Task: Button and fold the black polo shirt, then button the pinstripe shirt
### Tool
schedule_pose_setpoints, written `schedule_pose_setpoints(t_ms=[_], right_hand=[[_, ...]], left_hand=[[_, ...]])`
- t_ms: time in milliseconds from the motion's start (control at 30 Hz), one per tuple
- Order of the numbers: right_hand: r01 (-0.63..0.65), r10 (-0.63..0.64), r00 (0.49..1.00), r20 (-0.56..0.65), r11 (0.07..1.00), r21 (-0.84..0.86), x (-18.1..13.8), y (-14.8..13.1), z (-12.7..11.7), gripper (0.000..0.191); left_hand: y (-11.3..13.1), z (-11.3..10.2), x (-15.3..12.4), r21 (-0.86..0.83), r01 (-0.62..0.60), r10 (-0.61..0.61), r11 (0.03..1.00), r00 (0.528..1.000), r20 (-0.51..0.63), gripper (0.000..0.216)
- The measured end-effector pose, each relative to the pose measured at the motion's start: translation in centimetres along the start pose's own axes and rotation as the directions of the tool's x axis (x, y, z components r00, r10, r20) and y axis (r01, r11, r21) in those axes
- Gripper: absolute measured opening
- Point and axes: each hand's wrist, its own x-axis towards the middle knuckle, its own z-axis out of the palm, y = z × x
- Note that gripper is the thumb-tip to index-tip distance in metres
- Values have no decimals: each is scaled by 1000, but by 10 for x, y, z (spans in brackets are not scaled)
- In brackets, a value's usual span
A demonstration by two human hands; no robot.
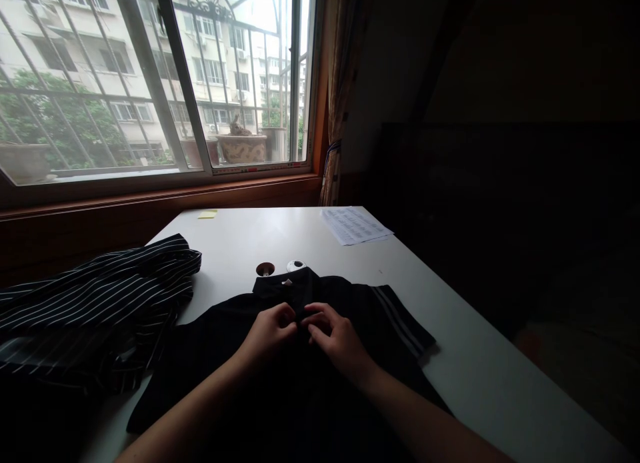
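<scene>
A dark short-sleeved collared shirt [345,383] lies spread on the white table [240,240], its collar towards the window. Two pale stripes run along the sleeve on the right, and a small white label shows inside the collar. Just below the collar, at the middle of the shirt's front, my left hand [273,326] pinches the cloth with curled fingers. Close beside it my right hand [333,333] has its thumb and bent fingertips on the same front edge. Too dark to make out is any button between the fingertips.
A black garment with white stripes [125,290] lies heaped on the left. Beyond the collar are a round hole [265,269] and a white round piece [296,266]. Printed papers [353,224] and a yellow note [207,214] lie near the far edge, before a barred window [225,83].
</scene>
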Motion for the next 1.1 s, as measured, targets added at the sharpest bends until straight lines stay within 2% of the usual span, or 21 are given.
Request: schedule_pose_setpoints(t_ms=[333,600,800,1100], right_hand=[[0,0,1000,-2,1000,8,-2,0,1,29],[156,-164,986,-11,955,-251,0,1,0,16],[190,-195,981,13,937,-293,-1,5,0,15],[165,-164,986,28,947,-276,-2,5,0,19]], left_hand=[[-4,-2,3,-118,58,-55,991,998,29,18],[-7,-4,6,-256,125,-106,958,991,87,21],[-7,-6,7,-223,95,-82,970,994,65,19],[-12,-5,7,-228,98,-88,969,995,52,20]])
